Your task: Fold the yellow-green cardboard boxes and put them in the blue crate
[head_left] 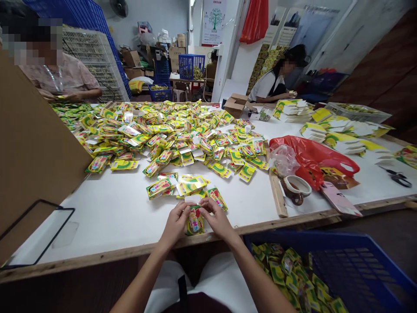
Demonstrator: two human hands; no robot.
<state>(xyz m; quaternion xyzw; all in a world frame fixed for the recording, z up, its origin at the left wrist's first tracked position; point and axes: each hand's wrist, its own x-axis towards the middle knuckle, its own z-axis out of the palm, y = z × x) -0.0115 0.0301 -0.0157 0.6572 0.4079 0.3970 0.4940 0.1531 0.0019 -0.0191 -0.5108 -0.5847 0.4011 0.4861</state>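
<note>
At lower centre of frame, your left hand (pixel 176 224) and right hand (pixel 217 219) hold one yellow-green packet (pixel 194 222), fingers closed on its top corners, at the near edge of the bench (pixel 114 208); loose packets (pixel 182 184) lie just beyond.

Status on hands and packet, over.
Left hand and right hand both grip one yellow packet over table edge. Small pile just ahead, untouched.

yellow-green packets (pixel 169 134), red bag (pixel 309 158), blue crate (pixel 365 265)
</note>
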